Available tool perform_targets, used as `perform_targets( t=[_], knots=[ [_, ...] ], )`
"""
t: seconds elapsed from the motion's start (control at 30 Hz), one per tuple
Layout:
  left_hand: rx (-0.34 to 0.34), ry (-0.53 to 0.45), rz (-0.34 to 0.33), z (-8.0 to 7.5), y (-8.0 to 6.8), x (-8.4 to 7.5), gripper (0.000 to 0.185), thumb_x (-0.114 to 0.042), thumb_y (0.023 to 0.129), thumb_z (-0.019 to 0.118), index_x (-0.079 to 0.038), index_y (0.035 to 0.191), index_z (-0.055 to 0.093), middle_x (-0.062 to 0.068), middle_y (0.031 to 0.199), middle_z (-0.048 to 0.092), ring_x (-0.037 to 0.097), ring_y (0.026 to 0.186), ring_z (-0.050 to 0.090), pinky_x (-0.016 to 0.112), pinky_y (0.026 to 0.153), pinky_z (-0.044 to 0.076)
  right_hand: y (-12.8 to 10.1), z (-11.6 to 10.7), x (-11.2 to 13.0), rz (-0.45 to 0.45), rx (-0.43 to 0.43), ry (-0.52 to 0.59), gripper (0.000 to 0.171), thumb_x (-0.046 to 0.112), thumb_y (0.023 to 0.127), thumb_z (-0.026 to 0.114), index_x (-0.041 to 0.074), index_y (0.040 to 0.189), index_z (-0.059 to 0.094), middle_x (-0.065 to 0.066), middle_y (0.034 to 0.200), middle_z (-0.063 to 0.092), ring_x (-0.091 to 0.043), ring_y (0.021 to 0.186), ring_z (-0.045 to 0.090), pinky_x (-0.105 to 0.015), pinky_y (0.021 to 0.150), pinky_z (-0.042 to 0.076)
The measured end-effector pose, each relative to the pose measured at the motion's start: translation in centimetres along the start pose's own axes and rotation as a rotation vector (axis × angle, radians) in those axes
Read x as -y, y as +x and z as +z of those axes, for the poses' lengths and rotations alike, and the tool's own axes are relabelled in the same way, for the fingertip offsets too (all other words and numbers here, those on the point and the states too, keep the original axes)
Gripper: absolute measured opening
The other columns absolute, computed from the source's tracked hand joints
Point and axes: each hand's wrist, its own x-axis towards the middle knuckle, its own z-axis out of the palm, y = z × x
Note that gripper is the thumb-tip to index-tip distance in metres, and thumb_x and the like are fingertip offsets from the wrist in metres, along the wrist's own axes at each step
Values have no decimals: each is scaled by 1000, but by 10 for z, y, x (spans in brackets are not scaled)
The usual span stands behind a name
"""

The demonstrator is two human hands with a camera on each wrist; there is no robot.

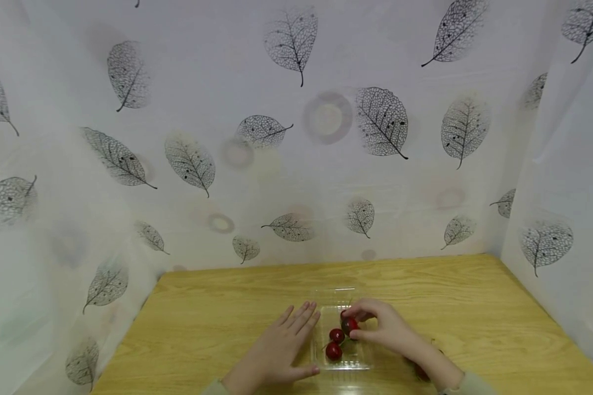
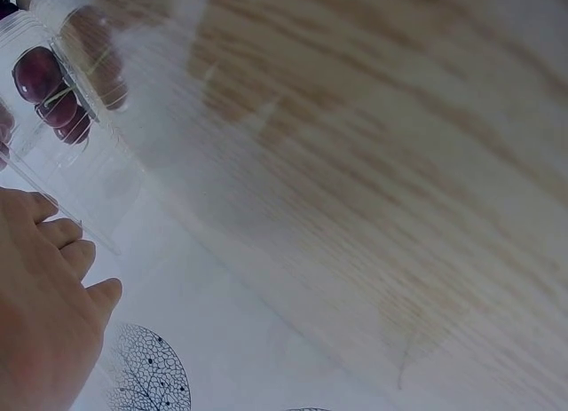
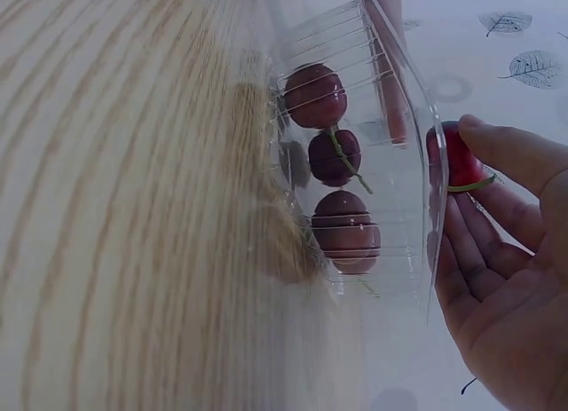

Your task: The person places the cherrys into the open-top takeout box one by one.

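Observation:
A clear plastic box [image 1: 342, 366] lies on the table with dark red cherries inside, among them a front cherry [image 1: 333, 351] and another cherry [image 1: 336, 335] beside it. My right hand [image 1: 382, 327] pinches a cherry with a green stem [image 3: 463, 158] between thumb and fingers, just above the box's right rim. Through the clear wall in the right wrist view, three cherries show, including a lower one [image 3: 346, 233]. My left hand [image 1: 285, 343] is spread with straight fingers along the box's left side, fingertips at its edge.
More cherries [image 1: 419, 372] lie on the table to the right, partly hidden under my right forearm. The wooden tabletop [image 1: 217, 312] ends at a leaf-printed sheet [image 1: 257, 186] behind and on both sides.

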Motion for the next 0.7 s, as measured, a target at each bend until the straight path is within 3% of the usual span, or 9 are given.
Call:
perform_targets(
  t=[0.2, 0.47, 0.7],
  knots=[
    [-19, 2, 7, -1, -1, 0, 97, -74, 102, 47, -5, 168, 28, 12, 177, 21, 26, 164, 27, 48, 132, 32, -1, 1, -1, 3, 17, -61, 34, 15, 84, 88, 8, 116, 76, -3, 108, 78, 0, 95, 68, -26, 88, 63],
    [-5, -5, 6, -2, 0, -1, 96, -73, 102, 46, -5, 168, 27, 12, 178, 20, 27, 164, 28, 50, 131, 33, -2, 2, -1, -95, 42, -117, 35, 9, 80, 89, 9, 113, 76, -1, 107, 77, -4, 96, 71, -29, 88, 64],
    [-5, 12, 1, -2, 0, -1, 96, -74, 102, 46, -5, 167, 29, 12, 177, 22, 26, 163, 29, 47, 132, 33, -4, 5, 0, -122, 74, -243, 37, 11, 78, 90, 16, 113, 78, 2, 113, 79, -15, 105, 73, -40, 97, 64]
  ],
)
